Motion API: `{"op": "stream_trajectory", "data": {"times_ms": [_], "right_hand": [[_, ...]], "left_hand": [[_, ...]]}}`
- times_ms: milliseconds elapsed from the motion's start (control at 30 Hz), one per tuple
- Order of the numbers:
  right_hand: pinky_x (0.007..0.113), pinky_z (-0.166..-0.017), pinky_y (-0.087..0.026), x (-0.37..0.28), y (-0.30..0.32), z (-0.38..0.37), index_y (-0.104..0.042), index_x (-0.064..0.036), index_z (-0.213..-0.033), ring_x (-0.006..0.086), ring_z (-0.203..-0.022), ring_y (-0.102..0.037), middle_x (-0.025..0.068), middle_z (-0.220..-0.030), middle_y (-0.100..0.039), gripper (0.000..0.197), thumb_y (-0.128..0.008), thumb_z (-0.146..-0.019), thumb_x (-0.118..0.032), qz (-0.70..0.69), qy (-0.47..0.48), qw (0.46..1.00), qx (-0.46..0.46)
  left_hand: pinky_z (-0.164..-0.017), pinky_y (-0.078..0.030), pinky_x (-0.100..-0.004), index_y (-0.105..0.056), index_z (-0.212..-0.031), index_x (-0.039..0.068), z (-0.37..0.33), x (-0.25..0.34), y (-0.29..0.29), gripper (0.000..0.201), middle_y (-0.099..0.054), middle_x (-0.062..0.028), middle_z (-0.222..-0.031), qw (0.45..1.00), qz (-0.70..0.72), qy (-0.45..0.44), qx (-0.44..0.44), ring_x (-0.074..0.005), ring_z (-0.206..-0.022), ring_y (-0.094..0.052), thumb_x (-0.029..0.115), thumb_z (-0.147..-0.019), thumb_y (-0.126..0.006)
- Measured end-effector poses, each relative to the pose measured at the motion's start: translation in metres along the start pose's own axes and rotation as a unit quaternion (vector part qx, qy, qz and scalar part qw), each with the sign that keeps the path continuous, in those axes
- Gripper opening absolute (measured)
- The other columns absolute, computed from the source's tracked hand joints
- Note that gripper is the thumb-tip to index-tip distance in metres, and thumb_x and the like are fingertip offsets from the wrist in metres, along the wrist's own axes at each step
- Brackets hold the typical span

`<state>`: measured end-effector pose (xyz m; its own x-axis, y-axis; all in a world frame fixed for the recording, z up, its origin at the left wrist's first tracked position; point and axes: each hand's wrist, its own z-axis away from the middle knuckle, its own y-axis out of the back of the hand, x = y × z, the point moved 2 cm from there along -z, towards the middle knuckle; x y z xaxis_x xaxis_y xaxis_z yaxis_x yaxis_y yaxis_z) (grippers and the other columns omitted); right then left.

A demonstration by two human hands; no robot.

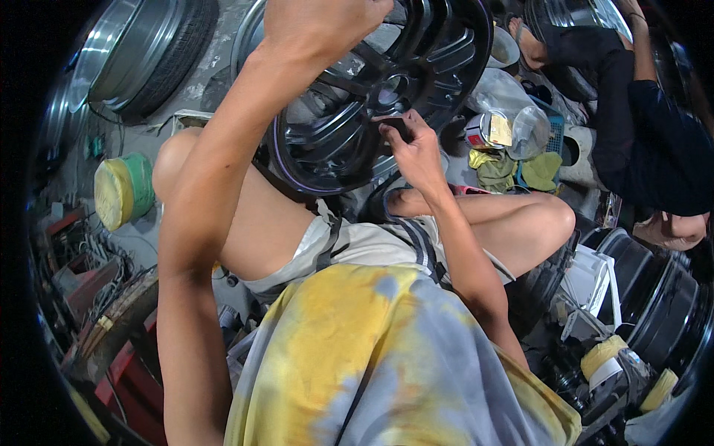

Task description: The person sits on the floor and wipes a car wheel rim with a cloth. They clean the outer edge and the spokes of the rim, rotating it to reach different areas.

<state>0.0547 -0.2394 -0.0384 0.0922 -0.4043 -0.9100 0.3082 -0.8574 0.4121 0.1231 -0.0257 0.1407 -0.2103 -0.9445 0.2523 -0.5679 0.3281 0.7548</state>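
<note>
Yellow-grey shirt (387,357) below; left hand (320,22) clasps black wheel rim (439,52), right hand (416,145) pinches dark pad (396,126).

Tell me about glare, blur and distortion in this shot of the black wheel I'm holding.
Head view: strong fisheye bending, with dark corners around the rim; soft sheen along the black wheel's spokes, no harsh glare; left hand cropped at the top edge; right hand fairly sharp; the shirt nearest the lens looks soft.

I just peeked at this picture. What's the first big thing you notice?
The glossy black alloy wheel rim at top centre, propped above the person's bare knees. The left hand grips its upper edge while the right hand presses a small dark pad near the hub. A yellow-grey tie-dye shirt fills the bottom.
</note>
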Motion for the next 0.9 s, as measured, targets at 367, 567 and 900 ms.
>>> {"op": "stream_trajectory", "data": {"times_ms": [367,567,900], "right_hand": [[0.041,-0.093,-0.056,0.011,0.016,0.035,-0.080,-0.0006,-0.095,0.0330,-0.112,-0.067,0.0130,-0.142,-0.060,0.020,-0.075,-0.078,-0.009,0.175,0.130,0.975,-0.041],[0.043,-0.098,-0.057,-0.001,0.002,0.029,-0.079,0.0014,-0.092,0.0364,-0.119,-0.069,0.0145,-0.161,-0.048,0.020,-0.079,-0.077,-0.012,0.244,0.106,0.959,-0.100],[0.039,-0.103,-0.052,-0.025,-0.004,0.039,-0.081,-0.0015,-0.098,0.0336,-0.122,-0.068,0.0219,-0.136,-0.067,0.023,-0.067,-0.080,-0.004,-0.042,0.124,0.989,-0.070]], "left_hand": [[-0.078,-0.056,-0.0463,-0.073,-0.104,0.007,0.004,0.000,0.011,0.026,-0.072,-0.0150,-0.094,1.000,0.019,0.001,-0.010,-0.0369,-0.089,-0.070,0.017,-0.080,-0.076],[-0.077,-0.055,-0.0462,-0.071,-0.101,0.005,0.006,0.002,0.015,0.026,-0.071,-0.0154,-0.093,1.000,0.000,0.017,-0.024,-0.0374,-0.088,-0.070,0.016,-0.078,-0.077],[-0.077,-0.055,-0.0467,-0.066,-0.092,0.002,0.007,0.002,0.012,0.024,-0.071,-0.0172,-0.094,1.000,-0.005,0.005,-0.007,-0.0387,-0.088,-0.070,0.017,-0.078,-0.079]]}}
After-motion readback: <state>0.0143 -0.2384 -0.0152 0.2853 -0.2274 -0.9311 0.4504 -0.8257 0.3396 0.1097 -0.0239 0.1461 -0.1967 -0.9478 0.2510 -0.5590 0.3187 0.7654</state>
